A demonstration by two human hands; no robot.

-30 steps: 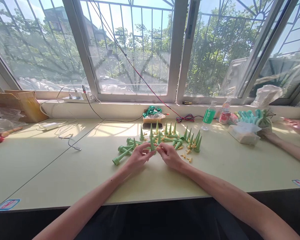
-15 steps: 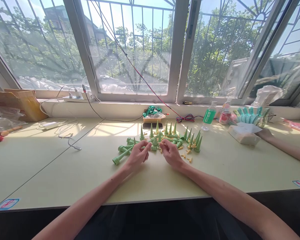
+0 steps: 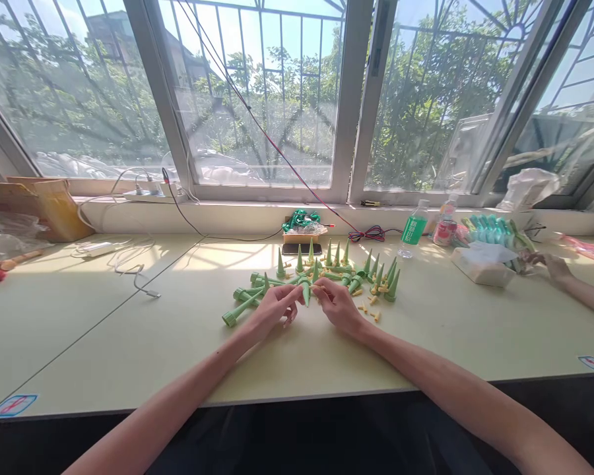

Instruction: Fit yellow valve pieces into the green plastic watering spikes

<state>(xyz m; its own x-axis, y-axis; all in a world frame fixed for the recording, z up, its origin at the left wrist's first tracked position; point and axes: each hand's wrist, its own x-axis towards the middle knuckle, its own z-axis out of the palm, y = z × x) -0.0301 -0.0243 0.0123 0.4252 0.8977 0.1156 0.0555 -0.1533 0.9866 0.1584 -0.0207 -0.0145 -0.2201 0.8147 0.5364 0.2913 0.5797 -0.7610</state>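
Observation:
Between my two hands a green cone-shaped plastic spike [image 3: 305, 294] points its tip down toward me. My left hand [image 3: 279, 305] is closed, pinching the spike from the left. On the other side my right hand [image 3: 337, 305] has its fingertips closed at the spike's upper end, on what looks like a small yellow fitting, mostly covered by the fingers. Behind them, several green spikes [image 3: 393, 287] stand upright on their wide ends. Other green spikes [image 3: 233, 318] lie to the left, and loose yellow T-shaped fittings [image 3: 375, 316] are scattered at the right.
A phone [image 3: 301, 249] and a small box of green cord [image 3: 304, 232] are behind the spikes. To the right stand a bottle [image 3: 414, 231] and a tissue pack [image 3: 484, 264], near another person's hand [image 3: 554, 269]. Cables [image 3: 136, 270] lie on the left.
The spike between my hands has tipped from upright to pointing down toward me. My hands stay nearly in place. The other person's hand at right has moved and shows more fully.

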